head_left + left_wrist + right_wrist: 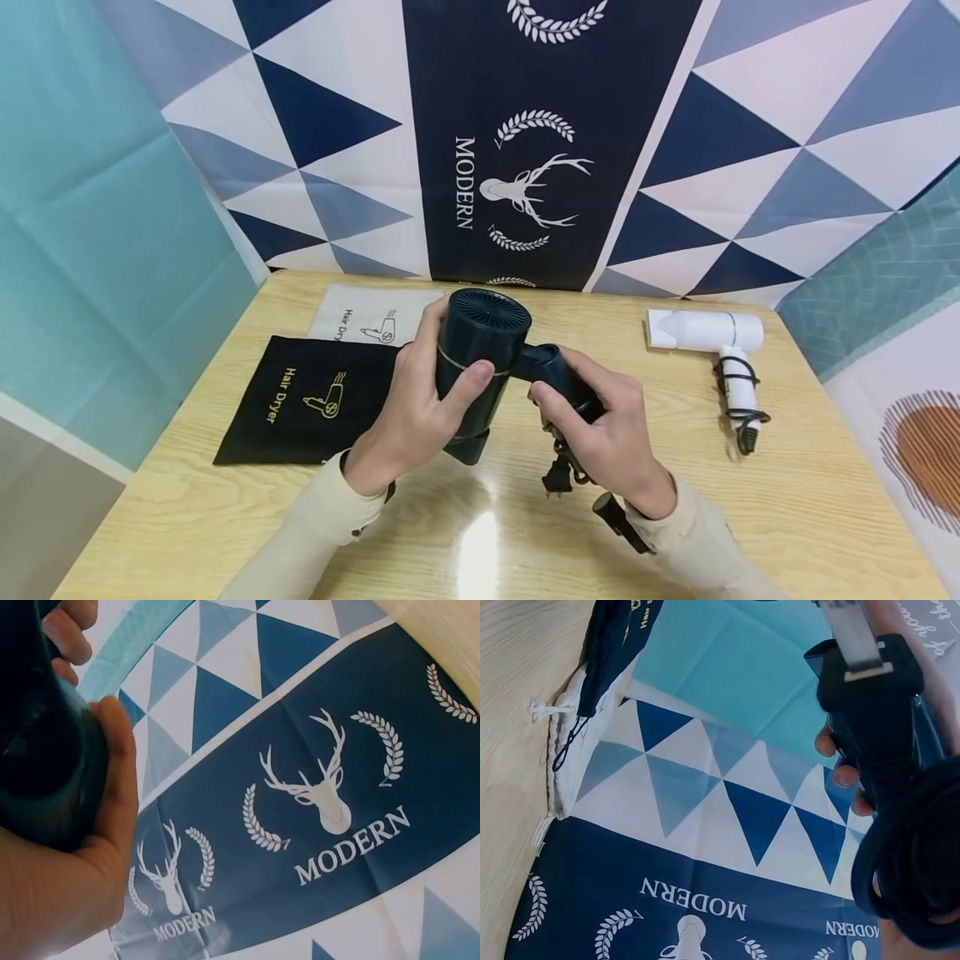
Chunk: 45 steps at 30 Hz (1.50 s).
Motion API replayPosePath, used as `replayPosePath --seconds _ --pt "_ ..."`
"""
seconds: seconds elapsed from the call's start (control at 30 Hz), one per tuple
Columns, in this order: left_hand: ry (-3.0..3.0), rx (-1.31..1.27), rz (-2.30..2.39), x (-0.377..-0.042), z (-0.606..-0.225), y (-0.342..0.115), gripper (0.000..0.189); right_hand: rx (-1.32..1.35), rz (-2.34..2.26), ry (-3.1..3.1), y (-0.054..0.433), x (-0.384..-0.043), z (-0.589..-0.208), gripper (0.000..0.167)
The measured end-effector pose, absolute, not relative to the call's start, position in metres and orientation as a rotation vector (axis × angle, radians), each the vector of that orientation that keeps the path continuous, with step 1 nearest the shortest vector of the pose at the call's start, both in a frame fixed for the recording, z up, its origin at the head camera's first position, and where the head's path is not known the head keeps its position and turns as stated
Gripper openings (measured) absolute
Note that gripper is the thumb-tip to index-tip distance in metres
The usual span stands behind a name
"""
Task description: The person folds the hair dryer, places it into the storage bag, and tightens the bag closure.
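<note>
A dark hair dryer [487, 333] is held up over the table between both hands, its round vented end facing upward. My left hand [408, 408] grips the barrel, thumb across the near side; the left wrist view shows the fingers curved round the dark barrel [86, 765]. My right hand [611, 425] holds the handle [553, 371], which angles off the barrel to the right. Below that hand dangles a black plug [557, 477] with its bundled cord. Close up in the right wrist view are the plug's prongs [855, 634] and a loop of cord [870, 877].
On the left of the wooden table [750, 533] lies a black drawstring pouch [262, 408] marked Hair Dryer, partly over a white pouch [341, 312]. A white hair dryer [705, 331] with its cord wound round the handle lies at the right. A patterned cloth [637, 75] hangs behind.
</note>
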<state>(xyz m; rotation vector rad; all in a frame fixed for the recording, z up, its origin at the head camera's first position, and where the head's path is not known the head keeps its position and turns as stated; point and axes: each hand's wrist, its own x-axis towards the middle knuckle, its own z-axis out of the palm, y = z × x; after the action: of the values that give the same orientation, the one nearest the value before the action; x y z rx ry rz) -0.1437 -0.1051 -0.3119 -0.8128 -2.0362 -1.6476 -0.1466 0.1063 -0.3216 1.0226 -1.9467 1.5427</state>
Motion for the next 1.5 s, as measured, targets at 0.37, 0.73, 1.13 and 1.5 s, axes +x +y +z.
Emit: replayPosePath --seconds 0.37,0.73,1.13,1.5 --pt "-2.117 -0.770 -1.724 -0.143 -0.305 -0.117 0.068 1.077 1.491 -1.989 0.113 -0.145 -0.320 0.029" --pt "-1.758 -0.953 -1.915 -0.136 -0.299 -0.106 0.049 1.183 1.427 -1.989 0.113 -0.139 -0.322 0.032" --pt "-1.760 -0.891 -1.863 -0.137 -0.304 -0.107 0.044 1.147 1.438 -2.048 0.106 -0.137 -0.321 0.034" --pt "-1.712 -0.883 -1.830 -0.134 -0.304 -0.107 0.047 1.135 1.441 -2.022 0.101 -0.136 -0.324 0.035"
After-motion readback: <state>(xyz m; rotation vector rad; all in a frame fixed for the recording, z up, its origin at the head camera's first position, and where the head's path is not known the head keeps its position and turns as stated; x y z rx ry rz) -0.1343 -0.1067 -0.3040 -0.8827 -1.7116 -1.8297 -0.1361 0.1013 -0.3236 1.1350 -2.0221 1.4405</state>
